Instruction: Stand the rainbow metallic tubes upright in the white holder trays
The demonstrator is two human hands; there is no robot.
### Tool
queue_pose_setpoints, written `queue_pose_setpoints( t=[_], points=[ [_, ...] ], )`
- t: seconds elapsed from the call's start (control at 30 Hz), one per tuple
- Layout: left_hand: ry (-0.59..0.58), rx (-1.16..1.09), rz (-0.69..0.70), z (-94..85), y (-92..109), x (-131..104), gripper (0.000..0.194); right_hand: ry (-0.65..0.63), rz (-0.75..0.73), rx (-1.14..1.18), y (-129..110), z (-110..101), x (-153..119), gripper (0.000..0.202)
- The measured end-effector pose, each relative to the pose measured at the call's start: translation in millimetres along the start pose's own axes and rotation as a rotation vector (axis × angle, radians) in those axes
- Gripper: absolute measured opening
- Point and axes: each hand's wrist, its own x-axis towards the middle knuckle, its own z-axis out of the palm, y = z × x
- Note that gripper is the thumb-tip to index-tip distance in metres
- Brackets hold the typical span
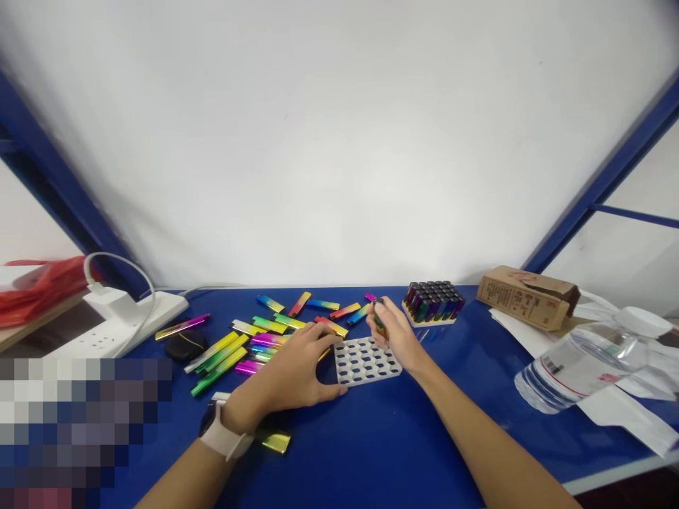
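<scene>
A white tray with rows of holes [366,362] lies on the blue table. My left hand [310,364] rests at the tray's left edge, fingers apart and curved, thumb at its near corner. Above the tray's far right corner, my right hand [395,332] is closed around a dark lighter [380,319], partly hidden by the fingers. Many shiny coloured lighters [225,353] are scattered on the left and behind the tray. Farther right, a second tray [432,322] holds several lighters [435,300] upright in rows.
An open cardboard box [525,297] and a clear plastic bottle [583,360] on its side are at the right, over white paper [615,417]. On the left are a power strip [100,336] with a plugged-in charger, a black pouch [184,345] and a red bag [42,283].
</scene>
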Motion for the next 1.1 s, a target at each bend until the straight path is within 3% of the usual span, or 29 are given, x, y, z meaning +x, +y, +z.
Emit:
queue_pose_setpoints(
  t=[0.1, 0.2, 0.27, 0.4, 0.53, 0.83, 0.97, 1.1],
  points=[
    [-0.015, -0.001, 0.0, 0.7, 1.4, -0.3, 0.064, 0.004, -0.096, -0.237, -2.7, 4.1, -3.9, 0.028],
    [-0.01, -0.006, -0.002, 2.1, 1.9, -0.4, 0.071, 0.012, -0.289, -0.484, -6.0, 8.6, -7.7, 0.032],
    [-0.005, -0.012, -0.005, 2.5, 2.2, -0.2, 0.071, -0.005, -0.328, -0.568, -5.7, 11.2, -8.8, 0.034],
    [-0.019, -0.019, -0.013, 1.8, 2.7, 1.2, 0.065, -0.073, -0.258, -0.548, 2.3, 15.0, -6.8, 0.034],
    [-0.016, -0.03, -0.002, 1.0, 1.6, 2.5, 0.07, -0.161, -0.247, -0.586, 4.7, 16.7, -2.8, 0.031],
    [-0.001, -0.039, -0.007, 3.1, -0.4, 1.9, 0.069, -0.314, -0.308, -0.899, -5.2, 18.5, 2.3, 0.014],
    [0.003, -0.043, -0.015, 3.7, -0.3, 2.7, 0.064, -0.321, -0.346, -0.974, -4.6, 18.1, -0.7, 0.018],
    [-0.019, -0.044, -0.028, 1.6, 2.2, 3.6, 0.065, -0.209, -0.398, -0.763, 0.1, 13.3, 1.4, 0.029]
  ],
)
